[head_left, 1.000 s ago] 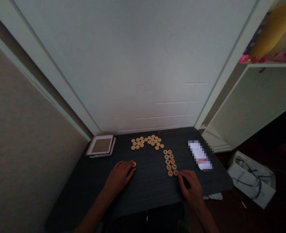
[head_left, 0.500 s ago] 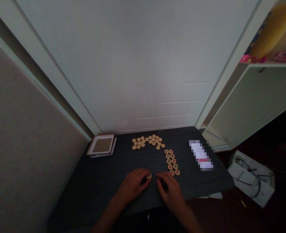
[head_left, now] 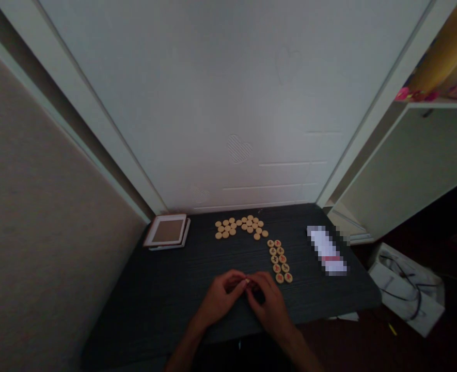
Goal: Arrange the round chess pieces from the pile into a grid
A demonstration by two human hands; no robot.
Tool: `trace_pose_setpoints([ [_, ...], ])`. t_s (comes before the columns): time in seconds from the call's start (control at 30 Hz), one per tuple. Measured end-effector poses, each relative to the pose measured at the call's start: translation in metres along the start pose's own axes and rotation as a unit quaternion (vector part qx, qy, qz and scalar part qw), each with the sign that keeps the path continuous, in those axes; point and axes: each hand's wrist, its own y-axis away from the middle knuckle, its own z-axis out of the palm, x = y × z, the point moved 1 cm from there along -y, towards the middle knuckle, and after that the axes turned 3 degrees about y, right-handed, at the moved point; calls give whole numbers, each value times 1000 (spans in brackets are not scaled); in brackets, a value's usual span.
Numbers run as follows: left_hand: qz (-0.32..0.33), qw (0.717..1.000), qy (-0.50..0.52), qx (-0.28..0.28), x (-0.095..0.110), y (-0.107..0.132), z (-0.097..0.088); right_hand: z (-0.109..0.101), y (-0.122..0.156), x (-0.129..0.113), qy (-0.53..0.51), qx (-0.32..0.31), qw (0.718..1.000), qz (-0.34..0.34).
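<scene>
Two groups share your dark counter (head_left: 154, 299): a blank-faced heap (head_left: 239, 227) at the back, and a marked double row (head_left: 279, 261) set apart to its right. Your left hand (head_left: 222, 298) pinches one disc (head_left: 247, 282) just above the near counter. Your right hand (head_left: 270, 304) touches it, grip unclear.

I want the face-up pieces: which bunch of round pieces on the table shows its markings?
The double row just beyond the right hand, with red and dark marks; the cluster farther back shows plain faces.
</scene>
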Motion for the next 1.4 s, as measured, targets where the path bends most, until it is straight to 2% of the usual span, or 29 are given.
trace_pose_setpoints([
  [0.27, -21, 999, 33, 11, -3, -1, 0, 1, 1, 3, 22, -4, 1000, -10],
  [0.53, -31, 999, 20, 31, -5, -1, -1, -1, 2, 3, 16, -15, 1000, -8],
  [0.8, -1, 1000, 21, 3, -2, 2, 3, -1, 1, 4, 18, -1, 1000, 9],
  [1.07, -16, 999, 22, 16, -8, -1, 9, 2, 8, 9, 45, -8, 999, -20],
  [1.4, -31, 999, 38, 4, -8, -1, 5, 2, 7, 7, 50, -12, 999, -13],
])
